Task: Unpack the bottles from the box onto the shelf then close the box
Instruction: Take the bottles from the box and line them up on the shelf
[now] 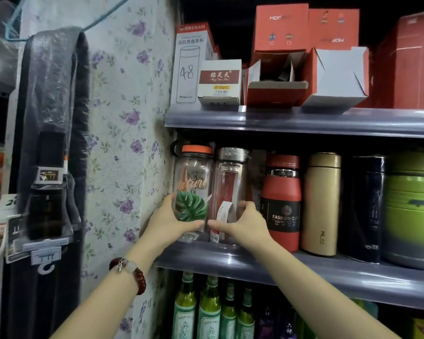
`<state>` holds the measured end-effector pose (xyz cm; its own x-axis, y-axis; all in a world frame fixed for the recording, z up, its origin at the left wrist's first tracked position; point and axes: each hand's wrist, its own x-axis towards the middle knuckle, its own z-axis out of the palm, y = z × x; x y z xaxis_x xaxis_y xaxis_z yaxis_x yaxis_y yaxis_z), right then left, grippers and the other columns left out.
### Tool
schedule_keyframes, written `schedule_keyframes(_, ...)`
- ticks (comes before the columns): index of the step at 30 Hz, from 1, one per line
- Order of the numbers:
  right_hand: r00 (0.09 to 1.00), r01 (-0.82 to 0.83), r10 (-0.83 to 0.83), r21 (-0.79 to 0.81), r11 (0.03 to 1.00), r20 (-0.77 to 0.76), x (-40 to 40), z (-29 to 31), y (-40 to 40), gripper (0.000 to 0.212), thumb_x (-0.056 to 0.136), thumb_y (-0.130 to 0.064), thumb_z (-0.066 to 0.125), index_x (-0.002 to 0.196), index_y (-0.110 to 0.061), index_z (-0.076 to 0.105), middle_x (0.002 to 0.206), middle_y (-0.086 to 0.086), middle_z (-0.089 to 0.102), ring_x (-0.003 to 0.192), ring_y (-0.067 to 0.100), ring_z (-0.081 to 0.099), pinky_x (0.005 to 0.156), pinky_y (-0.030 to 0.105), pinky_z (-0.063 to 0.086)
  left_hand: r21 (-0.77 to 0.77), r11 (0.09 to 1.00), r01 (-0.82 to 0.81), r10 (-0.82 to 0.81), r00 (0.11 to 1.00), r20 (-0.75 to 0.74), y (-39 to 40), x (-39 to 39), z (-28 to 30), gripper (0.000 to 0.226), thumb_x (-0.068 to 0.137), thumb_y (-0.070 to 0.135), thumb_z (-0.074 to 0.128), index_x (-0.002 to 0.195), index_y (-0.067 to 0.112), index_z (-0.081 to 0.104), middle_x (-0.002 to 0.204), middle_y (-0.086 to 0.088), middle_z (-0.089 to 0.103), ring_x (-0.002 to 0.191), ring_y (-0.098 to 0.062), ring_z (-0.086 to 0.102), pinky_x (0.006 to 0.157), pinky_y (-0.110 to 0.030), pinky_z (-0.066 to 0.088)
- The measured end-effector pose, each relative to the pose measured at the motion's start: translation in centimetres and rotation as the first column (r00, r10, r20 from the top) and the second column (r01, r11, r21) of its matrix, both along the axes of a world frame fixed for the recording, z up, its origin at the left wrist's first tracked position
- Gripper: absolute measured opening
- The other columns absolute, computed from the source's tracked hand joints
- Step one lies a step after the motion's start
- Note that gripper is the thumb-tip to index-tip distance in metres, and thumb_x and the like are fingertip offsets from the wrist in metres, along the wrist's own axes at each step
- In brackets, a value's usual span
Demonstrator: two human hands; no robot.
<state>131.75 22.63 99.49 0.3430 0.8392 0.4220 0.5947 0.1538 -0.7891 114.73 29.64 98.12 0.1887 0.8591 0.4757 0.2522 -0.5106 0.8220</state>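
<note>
Two clear bottles stand side by side at the left end of the middle shelf (230, 259). The orange-lidded bottle (194, 177) carries a green leaf print; my left hand (169, 223) wraps its lower part. The silver-lidded glass bottle (231, 182) has a white tag, and my right hand (240, 223) grips its base. My thumbs nearly touch between the two. The box they came from is out of view.
Right of them stand a red "Fashion Cup" flask (282, 204), a gold flask (322, 204), a dark flask (367, 209) and a green one (409, 209). Red and white cartons (277, 77) fill the upper shelf. Green glass bottles (208, 311) stand below. A floral wall (127, 143) borders the left.
</note>
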Motion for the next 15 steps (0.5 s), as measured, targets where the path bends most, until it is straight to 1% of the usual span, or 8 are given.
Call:
schedule_keyframes(2, 0.999, 0.045, -0.045, 0.022, 0.999, 0.016, -0.3, 0.1, 0.2, 0.099, 0.060, -0.042, 0.087, 0.136, -0.008, 0.033, 0.136, 0.011, 0.047, 0.121, 0.025, 0.049, 0.091, 0.029, 0.042, 0.016, 0.999, -0.034, 0.035, 0.999, -0.014, 0.0, 0.2, -0.1, 0.104, 0.052, 0.034, 0.091, 0.139, 0.025, 0.036, 0.127, 0.007, 0.058, 0.118, -0.015, 0.055, 0.106, -0.037, 0.042)
schedule_keyframes(3, 0.999, 0.043, -0.044, 0.015, 0.999, 0.011, -0.2, 0.2, 0.1, 0.098, 0.061, -0.039, 0.087, 0.136, -0.008, 0.033, 0.135, 0.011, 0.048, 0.119, 0.024, 0.050, 0.088, 0.027, 0.042, 0.020, 0.999, -0.047, 0.047, 0.999, -0.012, -0.1, 0.3, -0.2, 0.103, 0.051, 0.033, 0.091, 0.137, 0.026, 0.037, 0.126, 0.007, 0.059, 0.118, -0.015, 0.056, 0.105, -0.036, 0.043)
schedule_keyframes(5, 1.000, 0.007, -0.007, -0.016, 1.000, -0.029, 0.2, 0.4, 0.1, 0.092, 0.064, -0.031, 0.087, 0.136, -0.008, 0.034, 0.130, 0.009, 0.051, 0.105, 0.019, 0.054, 0.083, 0.024, 0.043, 0.024, 0.998, -0.058, 0.057, 0.998, 0.004, -0.3, 0.4, -0.2, 0.097, 0.052, 0.030, 0.091, 0.134, 0.028, 0.040, 0.122, 0.009, 0.059, 0.115, -0.014, 0.056, 0.101, -0.031, 0.042)
schedule_keyframes(7, 0.996, -0.045, 0.041, -0.040, 0.998, -0.084, 0.7, 0.5, 0.0, 0.086, 0.066, -0.024, 0.086, 0.135, -0.008, 0.036, 0.115, 0.003, 0.053, 0.089, 0.012, 0.055, 0.077, 0.023, 0.048, 0.021, 0.999, -0.049, 0.049, 0.999, 0.004, -0.6, 0.3, -0.2, 0.096, 0.055, 0.030, 0.091, 0.135, 0.029, 0.039, 0.120, 0.010, 0.058, 0.114, -0.013, 0.055, 0.100, -0.029, 0.040)
schedule_keyframes(9, 0.991, -0.083, 0.075, -0.063, 0.995, -0.115, 1.0, 0.3, 0.3, 0.083, 0.067, -0.019, 0.085, 0.135, -0.007, 0.038, 0.108, 0.000, 0.055, 0.090, 0.013, 0.060, 0.081, 0.031, 0.055, 0.014, 0.999, -0.048, 0.048, 0.999, 0.003, -0.8, 0.3, -0.2, 0.097, 0.056, 0.030, 0.090, 0.138, 0.028, 0.037, 0.124, 0.008, 0.058, 0.114, -0.013, 0.054, 0.101, -0.029, 0.039)
schedule_keyframes(12, 0.987, -0.108, 0.097, -0.082, 0.991, -0.126, 1.0, 0.2, 0.5, 0.086, 0.066, -0.019, 0.084, 0.138, -0.008, 0.036, 0.118, 0.003, 0.058, 0.101, 0.018, 0.062, 0.090, 0.038, 0.055, 0.003, 0.999, -0.048, 0.048, 0.999, -0.001, -0.9, 0.3, -0.1, 0.098, 0.057, 0.030, 0.089, 0.139, 0.027, 0.036, 0.129, 0.005, 0.058, 0.118, -0.016, 0.054, 0.100, -0.029, 0.038)
schedule_keyframes(13, 0.986, -0.115, 0.103, -0.088, 0.989, -0.130, 1.0, 0.3, 0.4, 0.087, 0.067, -0.020, 0.083, 0.139, -0.008, 0.035, 0.121, 0.003, 0.057, 0.101, 0.017, 0.061, 0.089, 0.037, 0.054, 0.003, 0.999, -0.048, 0.048, 0.999, -0.004, -0.9, 0.3, -0.1, 0.098, 0.058, 0.030, 0.089, 0.139, 0.027, 0.035, 0.129, 0.005, 0.058, 0.118, -0.016, 0.054, 0.100, -0.029, 0.038)
schedule_keyframes(15, 0.986, -0.115, 0.102, -0.094, 0.989, -0.131, 0.9, 0.3, 0.4, 0.083, 0.070, -0.020, 0.081, 0.138, -0.007, 0.035, 0.114, 0.001, 0.058, 0.094, 0.013, 0.060, 0.078, 0.028, 0.052, 0.007, 0.999, -0.045, 0.045, 0.999, -0.008, -1.1, 0.3, -0.1, 0.096, 0.059, 0.028, 0.089, 0.139, 0.027, 0.035, 0.124, 0.006, 0.057, 0.119, -0.016, 0.053, 0.099, -0.027, 0.037)
